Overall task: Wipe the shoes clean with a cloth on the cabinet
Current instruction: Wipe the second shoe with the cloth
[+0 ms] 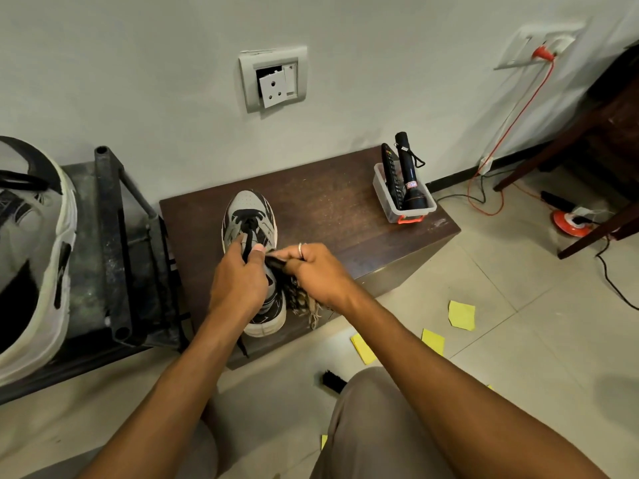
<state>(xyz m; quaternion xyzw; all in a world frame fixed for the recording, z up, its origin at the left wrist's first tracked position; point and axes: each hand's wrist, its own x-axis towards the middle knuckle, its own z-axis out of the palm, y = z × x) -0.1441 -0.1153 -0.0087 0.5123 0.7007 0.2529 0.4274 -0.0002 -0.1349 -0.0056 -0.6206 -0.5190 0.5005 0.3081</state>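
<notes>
A grey, black and white sneaker [247,209] stands on the dark brown cabinet [332,209], toe toward the wall. My left hand [238,281] grips its middle over the black laces. My right hand [318,274], with a ring on one finger, is shut on a dark patterned cloth [301,302] pressed against the shoe's right side near the collar. The cloth's fringed end hangs toward the cabinet's front edge. A second matching sneaker [31,257] lies on the black metal rack at the far left.
A clear plastic box [389,198] with a black torch and a remote sits at the cabinet's back right. The metal rack [114,236] adjoins the cabinet on the left. Yellow paper scraps [461,316], a black brush [333,380] and cables [484,198] lie on the tiled floor.
</notes>
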